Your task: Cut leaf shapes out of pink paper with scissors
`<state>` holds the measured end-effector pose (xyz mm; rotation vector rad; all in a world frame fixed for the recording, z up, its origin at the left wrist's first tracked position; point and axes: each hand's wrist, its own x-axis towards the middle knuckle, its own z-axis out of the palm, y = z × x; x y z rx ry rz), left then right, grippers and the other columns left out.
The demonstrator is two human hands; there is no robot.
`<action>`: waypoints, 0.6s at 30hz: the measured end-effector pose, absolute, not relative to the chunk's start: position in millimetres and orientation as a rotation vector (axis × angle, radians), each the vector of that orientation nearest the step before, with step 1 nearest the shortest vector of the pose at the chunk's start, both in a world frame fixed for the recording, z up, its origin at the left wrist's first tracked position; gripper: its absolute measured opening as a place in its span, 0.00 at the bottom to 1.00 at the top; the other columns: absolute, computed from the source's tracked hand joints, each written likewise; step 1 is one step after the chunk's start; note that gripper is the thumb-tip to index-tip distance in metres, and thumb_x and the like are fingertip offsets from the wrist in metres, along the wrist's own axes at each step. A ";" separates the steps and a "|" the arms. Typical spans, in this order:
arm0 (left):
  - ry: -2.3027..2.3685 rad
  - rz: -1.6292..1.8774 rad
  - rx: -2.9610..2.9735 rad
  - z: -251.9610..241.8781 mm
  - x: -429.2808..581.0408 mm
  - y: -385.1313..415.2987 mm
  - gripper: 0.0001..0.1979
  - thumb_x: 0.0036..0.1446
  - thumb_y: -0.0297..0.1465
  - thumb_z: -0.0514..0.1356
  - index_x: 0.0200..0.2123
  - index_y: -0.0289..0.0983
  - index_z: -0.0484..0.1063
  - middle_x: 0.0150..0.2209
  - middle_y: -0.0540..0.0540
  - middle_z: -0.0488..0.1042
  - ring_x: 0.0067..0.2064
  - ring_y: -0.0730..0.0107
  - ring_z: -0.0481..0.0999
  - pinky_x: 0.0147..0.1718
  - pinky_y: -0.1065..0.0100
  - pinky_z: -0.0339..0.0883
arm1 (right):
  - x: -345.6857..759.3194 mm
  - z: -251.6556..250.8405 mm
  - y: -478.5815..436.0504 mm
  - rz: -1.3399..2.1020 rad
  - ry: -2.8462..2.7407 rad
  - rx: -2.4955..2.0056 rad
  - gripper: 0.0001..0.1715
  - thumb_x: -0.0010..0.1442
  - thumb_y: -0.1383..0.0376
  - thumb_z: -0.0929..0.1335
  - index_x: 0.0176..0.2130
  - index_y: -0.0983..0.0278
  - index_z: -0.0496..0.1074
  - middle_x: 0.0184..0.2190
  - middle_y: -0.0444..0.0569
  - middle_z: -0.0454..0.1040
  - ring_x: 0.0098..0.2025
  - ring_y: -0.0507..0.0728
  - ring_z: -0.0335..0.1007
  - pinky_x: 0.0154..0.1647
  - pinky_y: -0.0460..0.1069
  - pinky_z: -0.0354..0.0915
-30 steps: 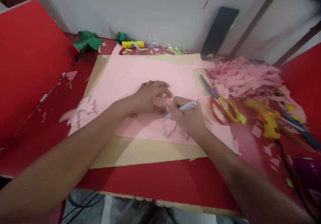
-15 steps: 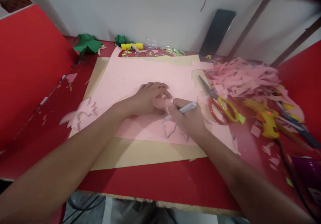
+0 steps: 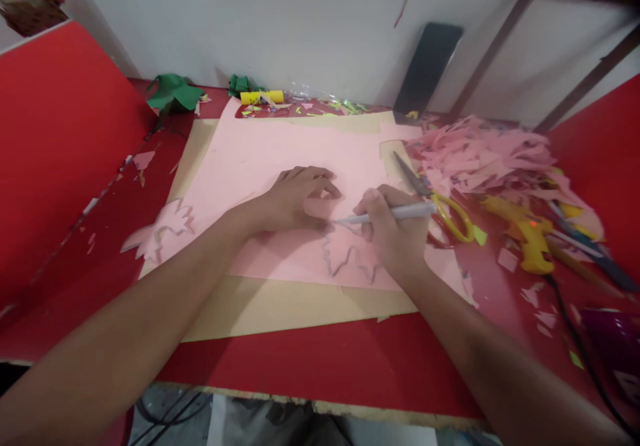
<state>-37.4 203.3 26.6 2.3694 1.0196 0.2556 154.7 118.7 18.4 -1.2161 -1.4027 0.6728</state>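
The red desk (image 3: 325, 359) carries a tan cardboard sheet (image 3: 280, 306) with a large pink paper (image 3: 270, 146) laid on top. The left hand (image 3: 295, 196) rests at the paper's centre, its grip released and fingers pressed flat on a small pink cut-out (image 3: 320, 207). The right hand (image 3: 395, 233), at 3 o'clock from the left, has its grip clenched on a grey pen (image 3: 405, 212), with the tip on the paper beside the cut-out. A drawn outline (image 3: 350, 259) lies at 6 o'clock from the tip.

Scissors (image 3: 450, 213), a yellow glue gun (image 3: 530, 239) and a heap of pink scraps (image 3: 485, 153) occupy the desk at 3 o'clock. A glue stick (image 3: 263, 97) and green paper (image 3: 173, 93) sit at 12 o'clock, below the white wall (image 3: 300, 26). A red panel (image 3: 60, 133) stands at 9 o'clock.
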 end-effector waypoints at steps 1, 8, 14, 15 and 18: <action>1.020 0.250 2.370 26.6 -37.5 203.5 0.29 0.48 0.46 0.70 0.54 0.49 0.72 0.69 0.48 0.60 0.70 0.48 0.56 0.68 0.46 0.46 | 155.5 19.4 115.7 0.718 -1.372 -1.205 0.25 0.68 0.51 0.64 0.24 0.62 0.70 0.13 0.40 0.63 0.15 0.49 0.59 0.16 0.45 0.54; 1.042 0.232 2.378 25.7 -35.8 203.8 0.29 0.49 0.44 0.70 0.55 0.49 0.72 0.70 0.47 0.60 0.71 0.49 0.54 0.68 0.46 0.45 | 146.8 15.4 104.8 1.005 -1.438 -1.206 0.28 0.63 0.52 0.70 0.19 0.61 0.62 0.12 0.40 0.65 0.15 0.49 0.62 0.16 0.44 0.57; 1.049 0.236 2.356 26.9 -34.7 201.8 0.27 0.49 0.43 0.69 0.54 0.49 0.73 0.69 0.48 0.60 0.71 0.49 0.54 0.68 0.47 0.46 | 141.8 11.4 109.0 0.985 -1.420 -1.353 0.26 0.63 0.58 0.69 0.19 0.60 0.57 0.12 0.39 0.62 0.18 0.51 0.66 0.16 0.44 0.56; 1.046 0.237 2.357 26.9 -34.9 201.6 0.27 0.49 0.43 0.69 0.54 0.49 0.73 0.69 0.48 0.60 0.71 0.49 0.54 0.68 0.47 0.46 | 141.7 11.6 108.8 0.973 -1.428 -1.358 0.26 0.63 0.58 0.69 0.19 0.60 0.57 0.13 0.39 0.62 0.18 0.51 0.66 0.17 0.44 0.55; 1.050 0.238 2.358 27.1 -35.2 201.5 0.27 0.49 0.42 0.69 0.54 0.49 0.73 0.69 0.48 0.60 0.71 0.49 0.54 0.68 0.47 0.46 | 140.5 12.8 107.5 0.942 -1.449 -1.373 0.25 0.62 0.60 0.68 0.19 0.60 0.56 0.13 0.38 0.61 0.17 0.50 0.63 0.17 0.44 0.54</action>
